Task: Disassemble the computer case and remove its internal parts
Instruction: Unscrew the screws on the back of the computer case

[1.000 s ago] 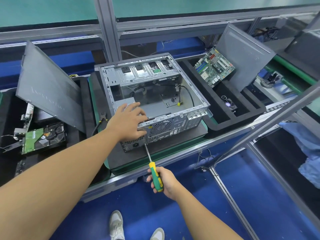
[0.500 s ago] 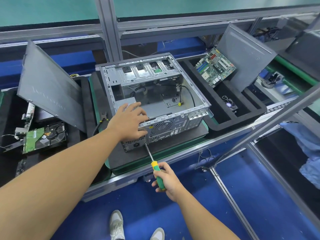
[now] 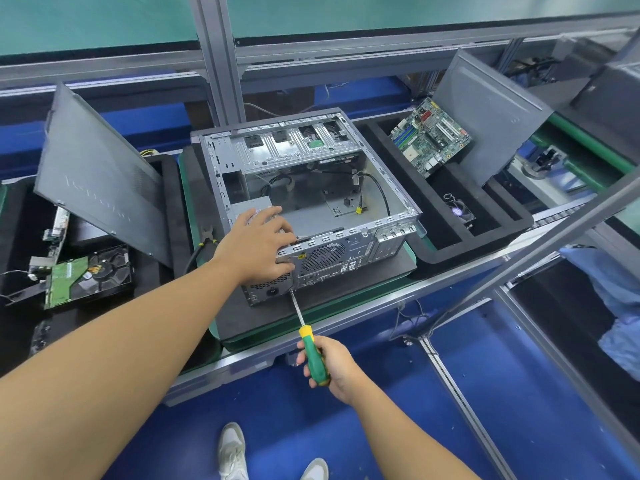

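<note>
The computer case (image 3: 311, 209) lies on its side, open, on a dark mat (image 3: 263, 317) in the middle of the counter, with its rear panel facing the near edge. It's mostly gutted inside, just a few loose black cables and the drive cage along the far side. The left hand (image 3: 256, 244) rests on the near-left corner of the case with its fingers spread flat over the grey power supply (image 3: 258, 206) and the thumb down over the rear rim. The right hand (image 3: 329, 362) is wrapped round the green-and-yellow handle of a screwdriver (image 3: 313, 356), out past the counter's near edge, and the tip sits against the rear panel just below the left hand.

Toward the left end of the counter a side panel (image 3: 97, 174) leans up, with a hard drive (image 3: 90, 275) lying flat in front of it. Cutters (image 3: 207, 233) sit just beside the case's left side. Toward the right end a black foam tray (image 3: 433, 251) holds a motherboard (image 3: 429, 136) propped up, another panel (image 3: 491, 112) and a small fan (image 3: 459, 211).
</note>
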Action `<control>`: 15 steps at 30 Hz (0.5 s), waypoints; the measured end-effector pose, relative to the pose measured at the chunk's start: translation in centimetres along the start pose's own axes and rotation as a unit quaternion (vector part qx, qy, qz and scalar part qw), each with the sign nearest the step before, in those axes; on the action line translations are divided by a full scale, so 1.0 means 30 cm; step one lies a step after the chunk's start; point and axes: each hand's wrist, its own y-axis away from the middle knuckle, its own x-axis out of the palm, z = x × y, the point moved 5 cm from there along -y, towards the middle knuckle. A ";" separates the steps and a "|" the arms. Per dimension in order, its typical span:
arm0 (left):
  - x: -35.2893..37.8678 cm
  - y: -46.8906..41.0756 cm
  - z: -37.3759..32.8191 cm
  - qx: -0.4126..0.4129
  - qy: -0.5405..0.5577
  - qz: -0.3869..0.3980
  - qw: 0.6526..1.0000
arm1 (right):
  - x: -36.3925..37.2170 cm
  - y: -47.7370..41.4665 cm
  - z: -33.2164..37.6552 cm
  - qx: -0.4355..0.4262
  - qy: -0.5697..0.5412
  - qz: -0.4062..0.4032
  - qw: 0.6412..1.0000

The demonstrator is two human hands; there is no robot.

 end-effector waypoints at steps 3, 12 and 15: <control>0.001 0.001 0.000 0.001 0.000 -0.001 1.000 | -0.003 0.002 0.002 -0.025 0.017 0.003 1.000; 0.001 0.001 0.000 0.000 -0.003 0.002 1.000 | -0.026 0.006 0.002 -0.060 0.050 -0.041 0.996; 0.000 0.001 0.000 0.001 -0.003 0.002 1.000 | -0.021 0.006 0.007 -0.051 0.035 -0.033 0.998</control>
